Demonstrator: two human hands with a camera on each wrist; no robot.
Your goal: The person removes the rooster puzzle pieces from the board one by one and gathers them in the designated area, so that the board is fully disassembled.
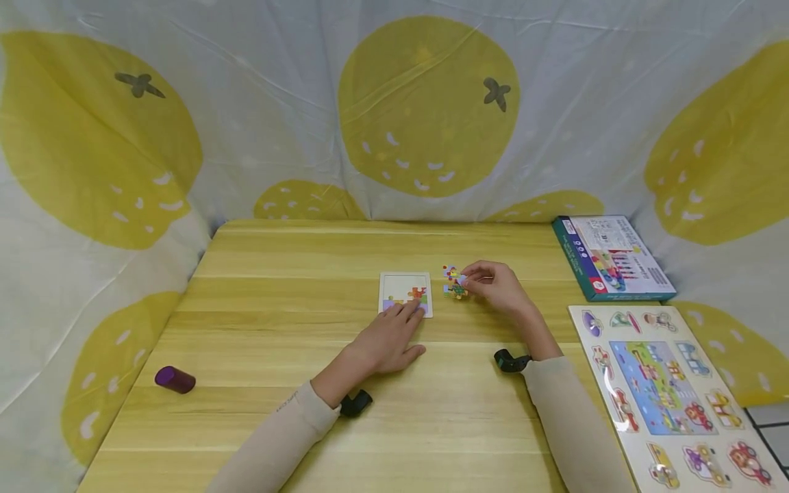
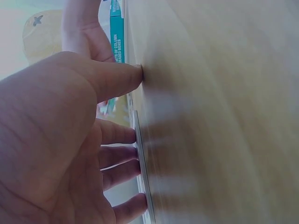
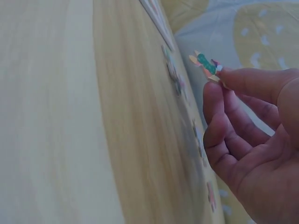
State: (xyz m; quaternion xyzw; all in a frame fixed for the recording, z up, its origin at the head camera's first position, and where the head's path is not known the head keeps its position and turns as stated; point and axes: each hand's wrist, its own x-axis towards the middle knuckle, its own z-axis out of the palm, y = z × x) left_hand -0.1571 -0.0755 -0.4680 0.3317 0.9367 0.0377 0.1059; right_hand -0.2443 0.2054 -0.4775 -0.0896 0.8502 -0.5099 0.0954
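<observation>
A small white puzzle tray [image 1: 401, 282] lies mid-table, with several joined pieces along its near edge and right side. My left hand [image 1: 388, 341] rests on the tray's near edge with fingers extended; in the left wrist view those fingertips meet the tray's rim [image 2: 142, 163], and the thumb touches the tabletop. Right of the tray, my right hand [image 1: 498, 286] is held over loose jigsaw pieces [image 1: 456, 292]. Between thumb and index finger it pinches one jigsaw piece [image 3: 207, 64], green and orange, raised above the table in the right wrist view. Several loose pieces [image 3: 174, 73] lie beyond.
A purple cylinder [image 1: 175, 379] lies on the left of the table. At the back right is a flat teal-edged box [image 1: 616, 257]. A large picture puzzle board [image 1: 668, 390] covers the right front edge. Behind the table hangs a lemon-print curtain [image 1: 290, 103].
</observation>
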